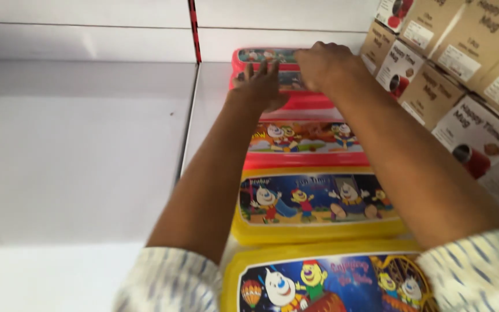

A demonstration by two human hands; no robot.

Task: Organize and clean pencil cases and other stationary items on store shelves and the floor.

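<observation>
Red plastic lunch boxes point(272, 63) stacked at shelf point(88, 144) rear | left hand point(261, 86) fingers spread flat, steadying stack | right hand point(321, 63) curled on top box | yellow boxes point(319, 202) in front row

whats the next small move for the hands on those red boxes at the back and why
Probably nudge the top red box square over the red box below. Both hands are already on that back stack, the left hand flat against its front and the right hand on top, and the upper box sits a little left of the lower. The yellow boxes in front already lie in line.
</observation>
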